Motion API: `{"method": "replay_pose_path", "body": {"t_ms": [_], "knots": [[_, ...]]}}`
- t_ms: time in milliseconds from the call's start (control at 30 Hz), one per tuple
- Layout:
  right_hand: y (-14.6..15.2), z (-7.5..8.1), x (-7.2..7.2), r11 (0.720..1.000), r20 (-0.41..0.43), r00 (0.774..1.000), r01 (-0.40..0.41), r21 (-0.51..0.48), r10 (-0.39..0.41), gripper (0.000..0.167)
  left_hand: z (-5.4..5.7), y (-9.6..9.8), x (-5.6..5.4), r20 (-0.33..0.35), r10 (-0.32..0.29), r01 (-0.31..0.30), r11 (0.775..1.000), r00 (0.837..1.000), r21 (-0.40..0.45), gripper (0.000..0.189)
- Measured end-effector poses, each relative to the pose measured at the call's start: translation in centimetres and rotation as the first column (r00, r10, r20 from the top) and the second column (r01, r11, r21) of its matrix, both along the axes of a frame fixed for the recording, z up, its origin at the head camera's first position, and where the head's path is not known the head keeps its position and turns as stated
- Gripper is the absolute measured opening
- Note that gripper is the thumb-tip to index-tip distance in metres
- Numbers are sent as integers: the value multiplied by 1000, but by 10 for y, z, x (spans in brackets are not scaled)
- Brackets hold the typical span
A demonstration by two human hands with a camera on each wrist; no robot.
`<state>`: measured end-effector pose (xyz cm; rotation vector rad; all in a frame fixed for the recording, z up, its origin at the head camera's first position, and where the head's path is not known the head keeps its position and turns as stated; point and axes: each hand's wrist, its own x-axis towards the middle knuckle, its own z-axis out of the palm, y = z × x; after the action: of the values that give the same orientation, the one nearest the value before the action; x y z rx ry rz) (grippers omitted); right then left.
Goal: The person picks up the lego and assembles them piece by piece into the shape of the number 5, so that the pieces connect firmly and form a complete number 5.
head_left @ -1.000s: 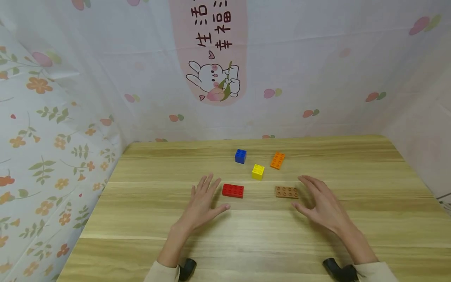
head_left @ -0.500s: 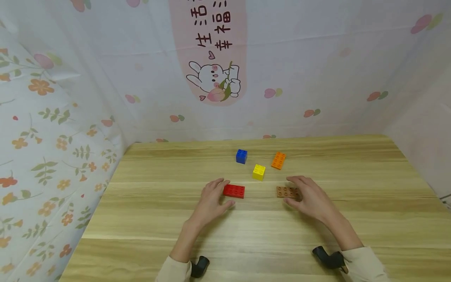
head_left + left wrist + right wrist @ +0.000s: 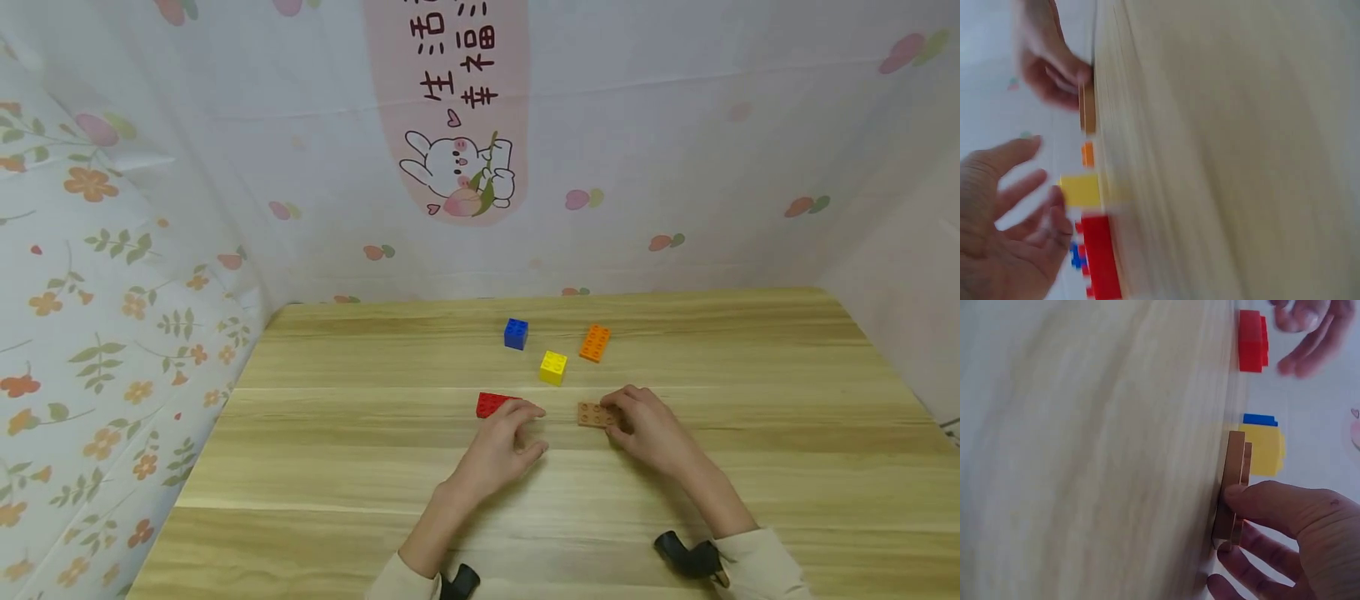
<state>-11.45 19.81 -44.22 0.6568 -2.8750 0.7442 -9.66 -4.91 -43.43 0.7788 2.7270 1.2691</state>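
My right hand [image 3: 647,427] pinches the brown toy brick [image 3: 592,414], a flat studded piece, at its right end; in the right wrist view the thumb lies along the side of that brown brick [image 3: 1230,469]. My left hand [image 3: 497,450] hovers just in front of the red brick [image 3: 491,404], fingers loosely bent and thumb apart, nothing between them. It hides the red brick's right part in the head view. The left wrist view shows the left hand [image 3: 1010,225] beside the red brick [image 3: 1102,256], with the yellow brick [image 3: 1082,190] beyond its fingertips.
Behind the hands on the wooden table [image 3: 337,450] stand a yellow brick [image 3: 553,367], a blue brick [image 3: 516,333] and a flat orange brick [image 3: 596,342]. A printed cloth [image 3: 637,150] hangs along the table's back edge, and a flowered cloth [image 3: 112,333] on the left.
My left hand has passed from the red brick's left side to over its right end. The right hand has closed on the brown brick and shifted it slightly left.
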Motion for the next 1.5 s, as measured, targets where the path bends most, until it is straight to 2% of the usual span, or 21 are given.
{"method": "replay_pose_path", "body": {"t_ms": [100,200,367,633,900,1100,1233,1500], "knots": [[-5,-2,1,1000,-15,1000,-15,-7,15,28,-7,11,-1,75,-9,9,1000,997,-2,40],[-10,-3,2,999,-4,1000,-29,-18,29,27,-14,18,-4,106,2,-2,1000,994,4,44],[-16,-4,3,998,22,999,-42,-37,42,28,-19,23,-10,129,20,-24,999,992,33,46],[-24,-6,5,997,36,998,-52,-49,53,30,-26,25,-13,127,15,-22,999,992,50,40],[-28,-9,6,998,26,998,-61,-35,62,32,-33,28,-14,52,17,-17,1000,999,0,35],[-23,-6,3,989,86,990,-106,-105,115,35,-39,27,-10,46,48,-51,997,998,57,32],[-22,-2,-2,981,131,983,-106,-163,128,36,-42,29,-4,42,73,-76,993,996,91,33],[-23,7,-18,987,109,992,-48,-151,65,39,-43,30,-4,51,99,-106,984,994,141,32]]}}
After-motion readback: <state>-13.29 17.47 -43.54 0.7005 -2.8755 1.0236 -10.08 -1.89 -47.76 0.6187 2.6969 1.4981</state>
